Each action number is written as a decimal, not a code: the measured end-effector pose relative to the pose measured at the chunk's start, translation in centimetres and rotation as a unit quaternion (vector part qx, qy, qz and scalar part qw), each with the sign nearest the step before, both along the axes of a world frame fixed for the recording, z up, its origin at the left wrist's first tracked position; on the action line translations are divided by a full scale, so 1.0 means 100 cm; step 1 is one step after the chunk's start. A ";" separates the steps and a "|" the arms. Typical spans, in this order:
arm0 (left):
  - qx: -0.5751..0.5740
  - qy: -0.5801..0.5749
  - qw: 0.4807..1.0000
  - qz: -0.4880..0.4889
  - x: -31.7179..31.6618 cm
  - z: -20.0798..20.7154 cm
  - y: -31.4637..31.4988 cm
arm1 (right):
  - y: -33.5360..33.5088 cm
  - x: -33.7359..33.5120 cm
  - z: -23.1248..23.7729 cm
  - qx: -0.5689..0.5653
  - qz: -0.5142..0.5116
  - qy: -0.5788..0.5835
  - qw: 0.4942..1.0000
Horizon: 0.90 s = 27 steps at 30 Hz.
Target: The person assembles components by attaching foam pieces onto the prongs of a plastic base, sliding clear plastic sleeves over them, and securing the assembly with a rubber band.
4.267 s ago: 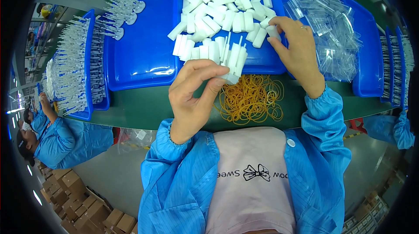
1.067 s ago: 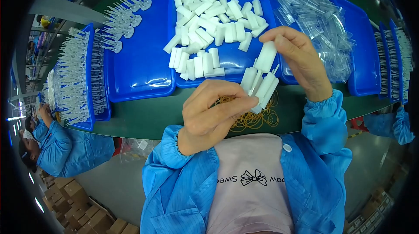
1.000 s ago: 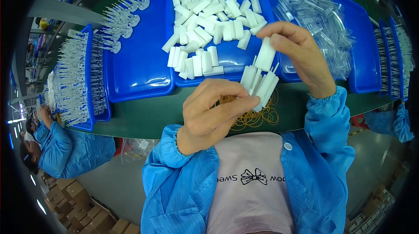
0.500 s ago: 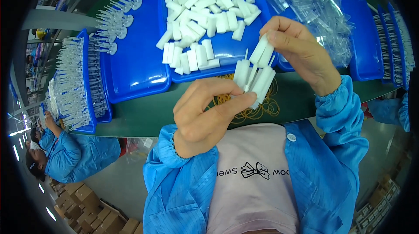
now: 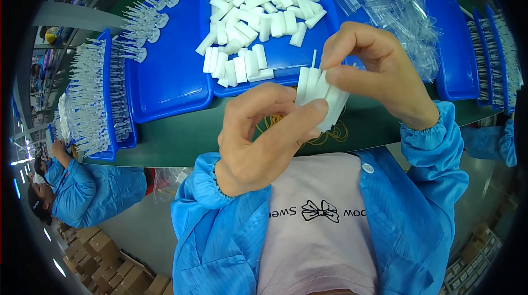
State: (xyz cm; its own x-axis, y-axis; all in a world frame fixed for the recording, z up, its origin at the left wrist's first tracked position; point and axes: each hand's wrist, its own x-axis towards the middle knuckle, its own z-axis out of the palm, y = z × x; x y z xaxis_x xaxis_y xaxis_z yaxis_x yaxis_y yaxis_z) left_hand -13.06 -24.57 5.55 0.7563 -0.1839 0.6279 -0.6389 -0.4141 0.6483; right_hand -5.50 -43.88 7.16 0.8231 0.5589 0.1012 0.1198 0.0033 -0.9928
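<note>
My left hand (image 5: pixel 256 144) is closed on a cluster of white foam blocks (image 5: pixel 312 89), thumb pressed against its near side. The blocks stand side by side, and thin pale prongs stick up out of the top. My right hand (image 5: pixel 382 75) pinches the upper end of the cluster's right side between thumb and fingers. The base that carries the prongs is hidden by my left fingers. Just beyond my hands, many loose white foam blocks (image 5: pixel 242 25) lie in the middle blue tray (image 5: pixel 316 39).
Clear plastic sleeves (image 5: pixel 385 14) are heaped at the right, beside another blue tray (image 5: pixel 461 58). White pronged pieces (image 5: pixel 144 23) lie at a left blue tray (image 5: pixel 165 83); more fill a bin (image 5: pixel 91 100). Rubber bands (image 5: pixel 336 133) lie under my hands. A co-worker (image 5: pixel 104 193) sits at left.
My right hand has come down with its pinched white blocks, which stood above the others and now sit lower among them. My left hand has stayed nearly in place.
</note>
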 end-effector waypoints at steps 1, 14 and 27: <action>-0.017 -0.014 1.000 -0.004 0.002 -0.001 -0.001 | 0.000 -0.001 0.000 -0.016 0.016 -0.063 0.998; -0.185 0.375 0.891 -0.180 0.021 -0.013 0.010 | 0.002 -0.017 0.005 -0.170 -0.065 -0.296 0.938; -0.398 0.436 0.786 -0.182 0.027 -0.031 0.013 | -0.033 0.082 -0.040 -0.490 -0.222 -0.423 0.730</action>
